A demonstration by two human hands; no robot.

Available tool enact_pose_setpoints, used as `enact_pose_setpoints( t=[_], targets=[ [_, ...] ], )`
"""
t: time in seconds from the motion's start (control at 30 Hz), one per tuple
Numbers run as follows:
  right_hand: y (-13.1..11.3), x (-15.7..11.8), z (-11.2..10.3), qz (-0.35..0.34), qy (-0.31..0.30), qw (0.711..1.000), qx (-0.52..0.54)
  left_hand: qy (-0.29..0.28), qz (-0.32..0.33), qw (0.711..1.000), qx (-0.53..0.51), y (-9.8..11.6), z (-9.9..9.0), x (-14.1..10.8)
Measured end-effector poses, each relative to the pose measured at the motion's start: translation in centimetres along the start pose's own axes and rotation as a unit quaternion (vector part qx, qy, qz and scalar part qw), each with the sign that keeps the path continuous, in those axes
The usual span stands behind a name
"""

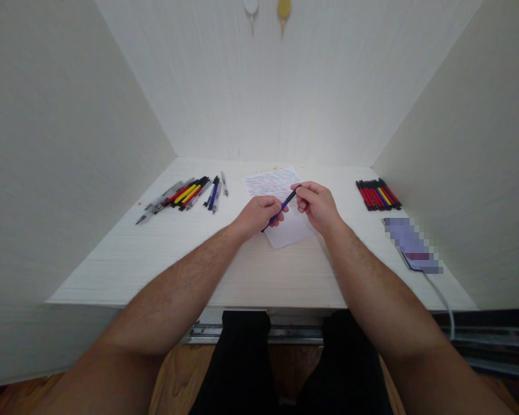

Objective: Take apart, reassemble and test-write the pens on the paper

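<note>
A blue pen with black ends (284, 205) is held slantwise between my two hands, above a sheet of paper (292, 231). My left hand (263, 213) is closed round its lower blue barrel. The fingers of my right hand (315, 203) pinch the black upper end. Rows of coloured scribbled strokes cover the far part of the paper, while the near part is white. My hands hide the paper's middle.
Loose red, yellow, black and clear pens (185, 195) lie at the left, beside a few blue and clear pens (214, 193). A row of mostly red pens (378, 195) lies at the right. Nearer me is a phone (410, 245) with a white cable (443, 297). Walls enclose the desk.
</note>
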State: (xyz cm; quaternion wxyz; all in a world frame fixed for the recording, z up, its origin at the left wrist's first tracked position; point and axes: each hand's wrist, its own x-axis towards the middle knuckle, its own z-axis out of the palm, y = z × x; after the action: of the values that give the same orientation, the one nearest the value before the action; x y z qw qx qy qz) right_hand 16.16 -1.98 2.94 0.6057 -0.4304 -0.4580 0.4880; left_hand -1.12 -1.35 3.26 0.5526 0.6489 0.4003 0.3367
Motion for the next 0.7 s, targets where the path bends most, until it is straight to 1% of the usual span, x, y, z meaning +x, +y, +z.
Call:
enact_pose_setpoints(
  t=[0.13, 0.2, 0.27, 0.33, 0.43, 0.53, 0.7],
  targets=[
    [0.66, 0.19, 0.07, -0.034, 0.031, 0.998, -0.048, 0.025, 0.030, 0.997, 0.068, -0.76, -0.09, 0.29],
    [0.87, 0.23, 0.15, -0.035, 0.050, 0.995, -0.079, 0.043, 0.046, 0.993, 0.100, -1.02, -0.13, 0.41],
    [0.93, 0.24, 0.23, -0.029, 0.061, 0.993, -0.093, 0.048, 0.050, 0.992, 0.107, -1.01, -0.11, 0.45],
    [0.86, 0.25, 0.27, -0.023, 0.055, 0.995, -0.078, 0.036, 0.035, 0.995, 0.091, -0.77, -0.05, 0.38],
    [0.63, 0.23, 0.20, -0.009, 0.018, 0.999, -0.029, 0.008, 0.009, 0.998, 0.055, -0.37, 0.04, 0.22],
    [0.39, 0.14, 0.08, 0.004, -0.010, 1.000, 0.009, -0.006, 0.001, 0.999, 0.035, -0.30, 0.06, 0.16],
    [0.39, 0.03, 0.13, -0.011, -0.015, 1.000, -0.002, -0.005, 0.002, 0.999, 0.042, -0.68, -0.06, 0.26]
  ],
)
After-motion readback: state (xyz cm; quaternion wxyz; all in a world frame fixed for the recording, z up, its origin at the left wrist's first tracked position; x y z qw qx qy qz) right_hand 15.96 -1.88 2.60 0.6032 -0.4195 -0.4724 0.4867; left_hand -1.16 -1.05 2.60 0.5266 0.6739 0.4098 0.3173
